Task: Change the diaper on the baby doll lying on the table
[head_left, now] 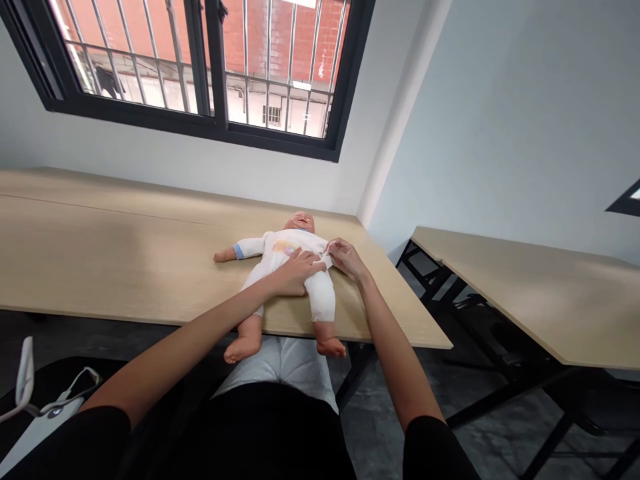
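A baby doll [323,297] lies on its back on the wooden table, head toward the window wall and bare feet past the front edge. It wears a white outfit [270,248] with a coloured print on the chest and a blue cuff on one sleeve. My left hand [298,272] rests across the doll's belly, its fingers closed on the cloth at the side. Beside it, my right hand [347,259] pinches a thin white edge of the outfit near the doll's arm at the right. That arm is largely hidden by my hands.
The light wooden table [125,253] runs along the wall under a barred window [210,67]. A second table [530,287] stands to the right across a gap. At lower left, a white device with a cable [50,417] lies on a dark seat.
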The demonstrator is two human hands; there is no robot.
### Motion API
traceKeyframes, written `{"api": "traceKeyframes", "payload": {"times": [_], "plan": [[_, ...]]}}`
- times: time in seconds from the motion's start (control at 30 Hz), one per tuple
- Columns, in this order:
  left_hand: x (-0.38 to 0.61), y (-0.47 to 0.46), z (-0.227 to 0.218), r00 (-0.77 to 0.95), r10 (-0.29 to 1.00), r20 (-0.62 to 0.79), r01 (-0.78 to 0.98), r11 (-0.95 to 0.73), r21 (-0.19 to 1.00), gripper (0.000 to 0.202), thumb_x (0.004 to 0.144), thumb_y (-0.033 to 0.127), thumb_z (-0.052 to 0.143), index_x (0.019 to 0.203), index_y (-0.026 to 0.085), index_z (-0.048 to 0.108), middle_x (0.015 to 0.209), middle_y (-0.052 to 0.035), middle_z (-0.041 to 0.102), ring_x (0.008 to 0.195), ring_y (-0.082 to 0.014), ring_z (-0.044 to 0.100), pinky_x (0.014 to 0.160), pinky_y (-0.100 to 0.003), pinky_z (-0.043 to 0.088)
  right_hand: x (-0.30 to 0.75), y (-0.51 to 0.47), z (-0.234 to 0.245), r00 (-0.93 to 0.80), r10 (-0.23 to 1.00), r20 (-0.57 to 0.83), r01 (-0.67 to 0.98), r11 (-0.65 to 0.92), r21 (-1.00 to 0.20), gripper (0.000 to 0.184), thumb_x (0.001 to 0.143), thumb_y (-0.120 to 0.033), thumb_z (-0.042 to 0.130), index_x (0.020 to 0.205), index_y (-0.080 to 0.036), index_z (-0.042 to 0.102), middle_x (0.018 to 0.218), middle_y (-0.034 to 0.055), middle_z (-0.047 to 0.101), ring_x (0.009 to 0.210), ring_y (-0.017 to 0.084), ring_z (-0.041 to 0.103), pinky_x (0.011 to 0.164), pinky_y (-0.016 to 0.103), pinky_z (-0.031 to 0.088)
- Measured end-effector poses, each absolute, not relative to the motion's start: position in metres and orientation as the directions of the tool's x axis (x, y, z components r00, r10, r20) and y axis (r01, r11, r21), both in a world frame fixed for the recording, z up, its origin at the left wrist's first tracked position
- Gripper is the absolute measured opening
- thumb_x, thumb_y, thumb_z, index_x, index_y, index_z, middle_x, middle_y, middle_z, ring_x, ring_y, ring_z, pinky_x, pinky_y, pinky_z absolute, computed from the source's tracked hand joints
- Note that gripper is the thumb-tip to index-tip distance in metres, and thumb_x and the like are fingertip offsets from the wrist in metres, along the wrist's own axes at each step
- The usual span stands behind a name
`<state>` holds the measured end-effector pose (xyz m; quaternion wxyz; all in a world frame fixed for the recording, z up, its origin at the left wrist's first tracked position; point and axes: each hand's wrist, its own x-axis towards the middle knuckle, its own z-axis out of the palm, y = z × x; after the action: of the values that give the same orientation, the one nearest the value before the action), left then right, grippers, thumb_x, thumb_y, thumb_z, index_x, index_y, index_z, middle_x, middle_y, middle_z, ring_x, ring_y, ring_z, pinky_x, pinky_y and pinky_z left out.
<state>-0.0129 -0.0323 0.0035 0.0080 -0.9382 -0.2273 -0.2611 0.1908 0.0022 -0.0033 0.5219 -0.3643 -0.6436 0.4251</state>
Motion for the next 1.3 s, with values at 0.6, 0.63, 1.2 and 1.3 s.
{"api": "traceKeyframes", "payload": {"times": [0.6, 0.63, 1.2, 1.3], "plan": [[-0.016, -0.022, 0.000, 0.633, 0.625, 0.457, 0.558, -0.777, 0.290, 0.057, 0.096, 0.033, 0.029, 0.149, 0.014, 0.020, 0.137, -0.0100, 0.055, 0.136, -0.0204, 0.039, 0.119, -0.047, 0.013, 0.191, 0.000, -0.005, -0.287, 0.906, 0.310, -0.172, 0.269, -0.947, 0.039, 0.064, -0.050, 0.081, 0.071, -0.019, 0.058, 0.074, -0.0025, 0.057, 0.066, 0.010, 0.049, 0.064, 0.022, 0.040], [-0.015, -0.020, -0.002, 0.616, 0.647, 0.449, 0.607, -0.753, 0.253, 0.055, 0.096, 0.038, 0.030, 0.147, 0.016, 0.027, 0.139, -0.0101, 0.053, 0.138, -0.0216, 0.037, 0.119, -0.049, 0.011, 0.191, 0.000, -0.005, -0.305, 0.900, 0.313, -0.153, 0.278, -0.948, 0.038, 0.064, -0.050, 0.080, 0.071, -0.019, 0.059, 0.074, -0.0020, 0.058, 0.068, 0.011, 0.050, 0.067, 0.022, 0.041], [0.003, -0.004, -0.002, 0.495, 0.839, 0.225, 0.826, -0.535, 0.176, 0.100, 0.075, 0.077, 0.044, 0.152, 0.019, 0.019, 0.159, -0.0072, 0.014, 0.147, -0.0340, 0.005, 0.112, -0.066, -0.003, 0.169, 0.003, -0.012, -0.304, 0.887, 0.347, 0.212, 0.418, -0.883, 0.038, 0.069, -0.054, 0.073, 0.082, -0.018, 0.069, 0.077, 0.0009, 0.064, 0.071, 0.014, 0.054, 0.066, 0.026, 0.043], [-0.001, -0.003, -0.001, 0.502, 0.839, 0.213, 0.815, -0.540, 0.208, 0.103, 0.075, 0.076, 0.045, 0.153, 0.015, 0.015, 0.159, -0.0099, 0.014, 0.147, -0.0323, 0.006, 0.113, -0.064, -0.002, 0.163, 0.001, -0.012, -0.230, 0.907, 0.352, 0.139, 0.389, -0.911, 0.043, 0.063, -0.049, 0.079, 0.090, -0.018, 0.066, 0.072, -0.0001, 0.062, 0.070, 0.015, 0.055, 0.066, 0.027, 0.045]]}}
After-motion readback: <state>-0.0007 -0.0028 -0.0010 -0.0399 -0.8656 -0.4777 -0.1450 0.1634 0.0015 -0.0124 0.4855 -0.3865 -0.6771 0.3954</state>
